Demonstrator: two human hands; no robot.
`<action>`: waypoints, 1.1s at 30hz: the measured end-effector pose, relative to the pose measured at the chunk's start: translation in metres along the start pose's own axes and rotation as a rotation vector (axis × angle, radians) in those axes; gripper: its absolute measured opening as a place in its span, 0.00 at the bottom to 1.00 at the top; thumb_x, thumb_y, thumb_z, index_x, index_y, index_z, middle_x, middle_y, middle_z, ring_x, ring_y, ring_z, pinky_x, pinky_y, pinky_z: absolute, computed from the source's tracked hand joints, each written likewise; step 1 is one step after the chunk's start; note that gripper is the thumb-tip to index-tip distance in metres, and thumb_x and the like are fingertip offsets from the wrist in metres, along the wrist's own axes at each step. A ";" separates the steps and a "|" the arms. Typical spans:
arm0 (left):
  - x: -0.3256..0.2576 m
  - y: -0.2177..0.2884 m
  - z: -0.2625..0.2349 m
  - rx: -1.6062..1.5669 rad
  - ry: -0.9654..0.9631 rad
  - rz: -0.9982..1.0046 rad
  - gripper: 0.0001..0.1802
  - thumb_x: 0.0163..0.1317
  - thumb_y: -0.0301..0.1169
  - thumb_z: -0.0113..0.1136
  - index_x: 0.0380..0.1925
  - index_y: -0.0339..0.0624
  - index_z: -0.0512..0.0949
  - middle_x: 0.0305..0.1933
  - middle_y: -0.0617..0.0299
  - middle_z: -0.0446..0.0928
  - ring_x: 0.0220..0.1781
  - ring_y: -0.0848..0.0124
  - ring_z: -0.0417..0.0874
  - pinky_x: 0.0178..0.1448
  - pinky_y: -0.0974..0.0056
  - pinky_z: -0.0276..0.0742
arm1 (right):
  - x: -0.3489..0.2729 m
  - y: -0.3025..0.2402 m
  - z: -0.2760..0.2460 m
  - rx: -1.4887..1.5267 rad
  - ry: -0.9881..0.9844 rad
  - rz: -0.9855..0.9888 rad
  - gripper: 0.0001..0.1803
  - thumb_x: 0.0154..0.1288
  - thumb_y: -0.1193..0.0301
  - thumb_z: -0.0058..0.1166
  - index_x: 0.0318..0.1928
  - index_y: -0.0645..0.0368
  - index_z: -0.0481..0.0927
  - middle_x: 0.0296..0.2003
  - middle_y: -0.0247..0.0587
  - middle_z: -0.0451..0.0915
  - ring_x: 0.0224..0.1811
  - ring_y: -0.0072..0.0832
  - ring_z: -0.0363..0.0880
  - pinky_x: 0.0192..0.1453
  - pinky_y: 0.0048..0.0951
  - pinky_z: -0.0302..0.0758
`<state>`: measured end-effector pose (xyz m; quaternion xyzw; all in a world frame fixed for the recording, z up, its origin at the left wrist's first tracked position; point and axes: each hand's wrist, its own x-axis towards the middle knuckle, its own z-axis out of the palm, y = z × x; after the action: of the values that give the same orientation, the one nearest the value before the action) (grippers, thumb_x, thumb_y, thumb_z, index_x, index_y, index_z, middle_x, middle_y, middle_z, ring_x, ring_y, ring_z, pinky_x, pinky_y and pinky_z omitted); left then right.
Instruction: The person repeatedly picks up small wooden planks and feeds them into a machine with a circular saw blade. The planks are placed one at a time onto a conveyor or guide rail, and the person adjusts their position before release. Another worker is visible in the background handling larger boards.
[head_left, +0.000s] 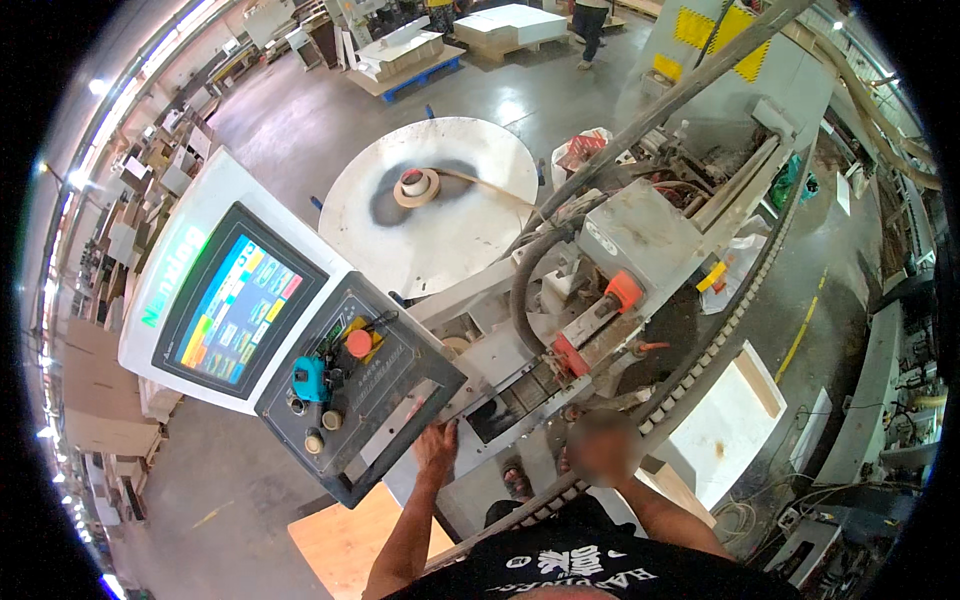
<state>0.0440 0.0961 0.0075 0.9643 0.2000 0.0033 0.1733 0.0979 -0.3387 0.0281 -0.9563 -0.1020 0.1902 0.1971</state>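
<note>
My left hand [435, 450] rests at the front edge of a grey machine bed [468, 400], just by the lower right corner of a tilted control panel [352, 395]. Its fingers look stretched out, with nothing visible in them. My right hand [603, 447] is over the near side of the machine, beside a long toothed conveyor chain [690, 388]; a blur hides its fingers. Ahead of it sit a red clamp-like part [570, 357] and an orange-red knob [624, 291]. On the panel are a lit touchscreen [240, 310], a red push button [359, 344] and a teal handheld device [307, 378].
A large round white turntable [440, 250] carries a small roll [415, 185] with a strip running to the machine. White boards [725, 430] lie to the right, an orange-brown board [350, 535] at lower left. Stacked panels [400, 50] and people stand at the back.
</note>
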 end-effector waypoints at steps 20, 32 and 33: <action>-0.043 -0.054 0.017 0.293 0.217 0.247 0.22 0.72 0.44 0.63 0.60 0.45 0.78 0.52 0.39 0.86 0.55 0.38 0.87 0.55 0.35 0.82 | 0.006 0.037 0.029 -0.316 0.126 -0.202 0.14 0.66 0.58 0.61 0.36 0.55 0.86 0.34 0.45 0.84 0.45 0.43 0.81 0.57 0.47 0.68; -0.041 -0.033 0.020 0.166 0.012 0.052 0.20 0.73 0.44 0.61 0.58 0.46 0.78 0.51 0.43 0.84 0.54 0.42 0.86 0.56 0.38 0.82 | 0.021 0.033 0.023 -0.032 0.027 -0.171 0.14 0.54 0.57 0.70 0.27 0.55 0.88 0.29 0.48 0.86 0.29 0.48 0.81 0.39 0.57 0.76; -0.037 -0.033 0.022 0.167 -0.001 0.059 0.20 0.73 0.44 0.61 0.58 0.46 0.78 0.51 0.43 0.84 0.54 0.42 0.86 0.56 0.38 0.82 | 0.016 0.041 0.024 0.010 -0.022 -0.154 0.14 0.53 0.58 0.71 0.26 0.55 0.88 0.28 0.48 0.86 0.27 0.48 0.81 0.37 0.58 0.76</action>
<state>-0.0011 0.1022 -0.0221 0.9809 0.1710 -0.0089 0.0924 0.1073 -0.3630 -0.0144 -0.9425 -0.1767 0.1853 0.2147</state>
